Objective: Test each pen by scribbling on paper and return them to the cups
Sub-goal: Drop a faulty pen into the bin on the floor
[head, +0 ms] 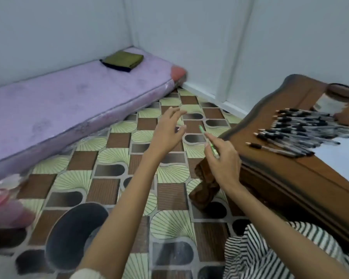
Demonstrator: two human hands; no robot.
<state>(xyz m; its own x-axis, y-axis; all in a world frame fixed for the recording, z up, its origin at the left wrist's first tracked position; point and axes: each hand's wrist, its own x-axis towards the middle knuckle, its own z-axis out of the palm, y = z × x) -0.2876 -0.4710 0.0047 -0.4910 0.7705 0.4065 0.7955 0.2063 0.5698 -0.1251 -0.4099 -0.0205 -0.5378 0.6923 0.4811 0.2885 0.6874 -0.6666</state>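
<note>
My right hand (223, 158) grips a slim green pen (208, 140) that points up and away, held over the floor just left of the wooden table (290, 178). My left hand (169, 131) hovers open beside it, fingers spread, holding nothing. A heap of black-capped clear pens (298, 131) lies on the table top. Behind the heap a cup (332, 99) with a dark rim lies tipped on its side. A white sheet of paper (345, 158) shows at the right edge, partly under the pens.
A purple mattress (58, 109) with a folded green cloth (122, 61) lies along the left wall. A dark round bowl-like object (73, 234) sits on the patterned floor near my left arm. Striped fabric (270, 254) covers my lap. Pink items (0, 198) blur at the left edge.
</note>
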